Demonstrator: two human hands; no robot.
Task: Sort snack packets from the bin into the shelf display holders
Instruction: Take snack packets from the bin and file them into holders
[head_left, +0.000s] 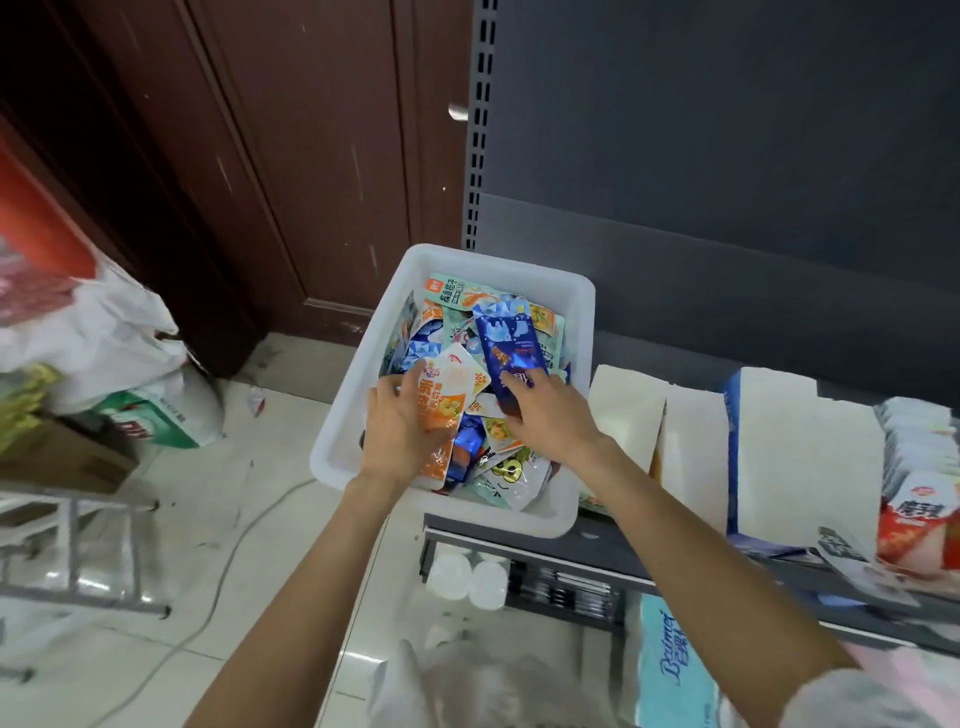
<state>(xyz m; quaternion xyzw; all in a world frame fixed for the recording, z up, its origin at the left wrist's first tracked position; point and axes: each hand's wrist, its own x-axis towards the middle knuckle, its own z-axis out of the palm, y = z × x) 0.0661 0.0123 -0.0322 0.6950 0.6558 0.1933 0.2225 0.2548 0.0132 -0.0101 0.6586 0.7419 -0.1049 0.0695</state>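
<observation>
A white plastic bin (343, 415) sits on the left end of a dark shelf, filled with several mixed snack packets. My left hand (400, 431) holds a few orange-and-white packets (447, 389) over the bin's near left side. My right hand (550, 415) pinches a dark blue packet (511, 348), which stands tilted above the pile. Teal packets (457, 293) lie at the bin's far end. White cardboard display holders (691, 447) stand in a row to the right of the bin, their insides hidden.
A blue-edged holder (779, 457) and red-and-white packets (919, 525) fill the shelf's right part. A dark back panel (727, 156) rises behind. Bags and a cardboard box (67, 457) sit on the tiled floor at left, beside a metal ladder (78, 561) and a cable.
</observation>
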